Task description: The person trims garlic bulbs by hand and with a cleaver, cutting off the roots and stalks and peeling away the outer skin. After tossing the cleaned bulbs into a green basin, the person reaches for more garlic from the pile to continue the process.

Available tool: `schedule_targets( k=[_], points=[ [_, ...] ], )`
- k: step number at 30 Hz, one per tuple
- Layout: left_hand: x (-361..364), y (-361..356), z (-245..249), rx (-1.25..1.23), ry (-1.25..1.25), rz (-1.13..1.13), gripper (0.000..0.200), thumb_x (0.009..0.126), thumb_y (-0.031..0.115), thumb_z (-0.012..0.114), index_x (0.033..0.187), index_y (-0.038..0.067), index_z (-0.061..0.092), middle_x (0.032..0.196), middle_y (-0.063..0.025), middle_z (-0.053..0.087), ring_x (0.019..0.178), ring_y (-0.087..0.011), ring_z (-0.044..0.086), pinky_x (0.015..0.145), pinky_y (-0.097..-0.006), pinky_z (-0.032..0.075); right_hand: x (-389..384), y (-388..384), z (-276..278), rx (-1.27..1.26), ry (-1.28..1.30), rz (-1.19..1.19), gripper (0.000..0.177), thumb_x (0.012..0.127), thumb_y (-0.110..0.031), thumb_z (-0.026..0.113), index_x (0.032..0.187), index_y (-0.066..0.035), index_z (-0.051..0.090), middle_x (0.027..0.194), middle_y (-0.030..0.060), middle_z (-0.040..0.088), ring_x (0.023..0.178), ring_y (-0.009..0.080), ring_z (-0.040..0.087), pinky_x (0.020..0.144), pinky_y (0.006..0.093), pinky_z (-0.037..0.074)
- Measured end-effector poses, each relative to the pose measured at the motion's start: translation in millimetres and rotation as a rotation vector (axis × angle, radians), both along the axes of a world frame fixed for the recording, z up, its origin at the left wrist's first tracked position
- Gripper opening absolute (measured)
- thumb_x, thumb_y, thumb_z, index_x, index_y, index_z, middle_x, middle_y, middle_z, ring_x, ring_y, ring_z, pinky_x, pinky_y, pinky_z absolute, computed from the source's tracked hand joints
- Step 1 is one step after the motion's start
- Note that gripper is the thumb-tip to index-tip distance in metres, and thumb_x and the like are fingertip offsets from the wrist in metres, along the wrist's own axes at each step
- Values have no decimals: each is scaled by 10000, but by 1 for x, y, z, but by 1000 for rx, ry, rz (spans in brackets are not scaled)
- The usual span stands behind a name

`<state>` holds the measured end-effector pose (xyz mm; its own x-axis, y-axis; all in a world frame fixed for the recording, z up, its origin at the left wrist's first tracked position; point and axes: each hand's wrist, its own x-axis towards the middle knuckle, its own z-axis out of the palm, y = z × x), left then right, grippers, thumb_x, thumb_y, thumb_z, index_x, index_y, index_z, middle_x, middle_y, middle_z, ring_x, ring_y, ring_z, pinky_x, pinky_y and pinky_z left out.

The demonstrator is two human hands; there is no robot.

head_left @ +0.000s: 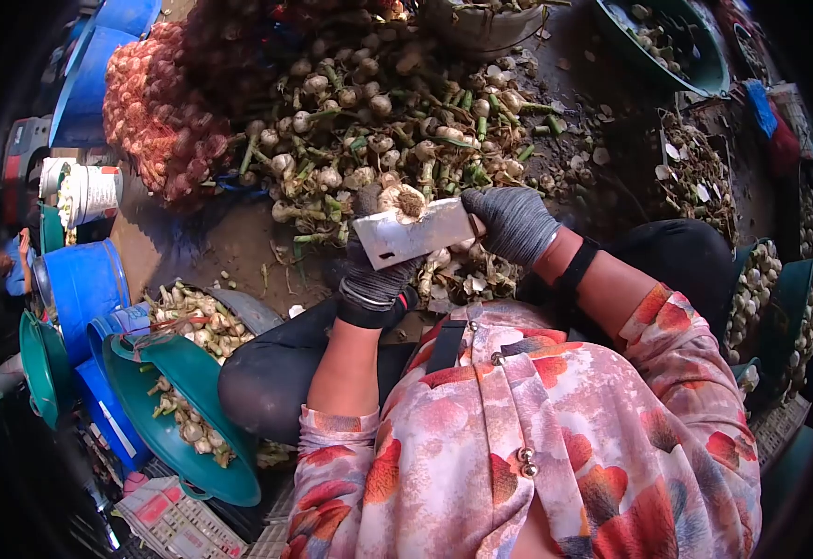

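Observation:
My right hand (515, 224), in a grey knit glove, is wrapped round the handle of a knife with a broad rectangular blade (411, 235). The blade lies across in front of my left hand (376, 282), gloved as well, and hides most of its fingers. Just above the blade's upper edge, a garlic bulb (404, 201) shows its root end, gripped in my left hand. Beyond both hands spreads a big heap of garlic bulbs (360, 121) with green stalks. More cut garlic (467, 275) lies right below the blade, between my legs.
Red mesh sacks (169, 112) of bulbs stand behind the heap at left. A green basin (183, 373) with trimmed garlic and a blue drum (90, 279) are at left. A pale bucket (481, 28) and another green basin (714, 65) sit at the back. Scraps litter the right.

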<state>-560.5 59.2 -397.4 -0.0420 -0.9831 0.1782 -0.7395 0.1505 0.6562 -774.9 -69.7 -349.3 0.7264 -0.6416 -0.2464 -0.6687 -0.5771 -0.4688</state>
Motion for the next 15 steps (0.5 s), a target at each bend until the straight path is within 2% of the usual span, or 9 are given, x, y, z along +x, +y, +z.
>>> schedule_targets(
  k=[2,3,4,7,10,11,13,14,15],
  points=[
    [-20,-5,53,-2,200,135,614,814,226,716,1313,57,400,1171,-102,566,1055,-230,593,889,-340,511,-14,-46,-40,69,206,-332,286,895,-284,550,1100,-92,606,929,192,681,861,368,660,755,473,516],
    [-26,-7,67,11,261,189,727,721,235,809,1295,48,405,1163,-111,558,1051,-232,588,902,-346,500,-37,-68,-73,60,179,-338,306,936,-326,491,1080,-91,624,947,198,678,863,381,656,768,466,517],
    [-32,-7,80,21,323,243,841,627,245,901,1277,38,410,1156,-119,550,1046,-234,582,914,-352,489,-31,-69,-54,-15,110,-398,316,914,-347,542,1087,-101,638,939,193,680,861,381,656,767,457,518],
    [-2,-17,57,-190,17,252,851,628,247,901,1281,29,401,1183,-119,532,1062,-237,562,924,-360,486,-12,-46,-2,2,-202,-398,361,850,-318,664,1143,-109,634,937,190,681,856,381,655,761,430,523],
    [-1,-26,47,-133,525,416,749,693,117,855,1290,73,405,1197,-107,528,1062,-218,559,920,-334,499,0,-13,13,136,-374,-350,359,814,-241,698,1135,-99,625,937,207,670,863,395,648,751,417,526],
    [-2,-28,56,-107,843,448,705,723,35,811,1298,85,406,1214,-103,524,1069,-210,558,914,-342,513,3,-5,13,155,-359,-289,354,807,-230,701,1124,-93,625,936,205,670,868,391,649,751,418,526],
    [16,-28,41,-40,1633,473,578,800,137,747,1289,118,440,1202,-141,525,1133,-286,539,942,-441,519,9,10,21,239,-330,-209,348,794,-212,709,1099,-71,621,922,197,671,880,382,652,753,415,525],
    [15,-25,36,-60,1406,568,562,820,184,731,1298,117,442,1209,-144,525,1157,-296,532,957,-460,512,9,18,11,291,-391,-174,364,792,-223,715,1104,-64,617,917,199,667,874,378,654,750,415,525],
    [13,-25,37,-70,1559,535,578,801,188,740,1296,95,456,1219,-138,536,1151,-302,539,977,-468,494,11,24,17,302,-382,-150,365,797,-237,717,1103,-64,618,914,197,667,871,377,655,749,415,526]
  ],
)
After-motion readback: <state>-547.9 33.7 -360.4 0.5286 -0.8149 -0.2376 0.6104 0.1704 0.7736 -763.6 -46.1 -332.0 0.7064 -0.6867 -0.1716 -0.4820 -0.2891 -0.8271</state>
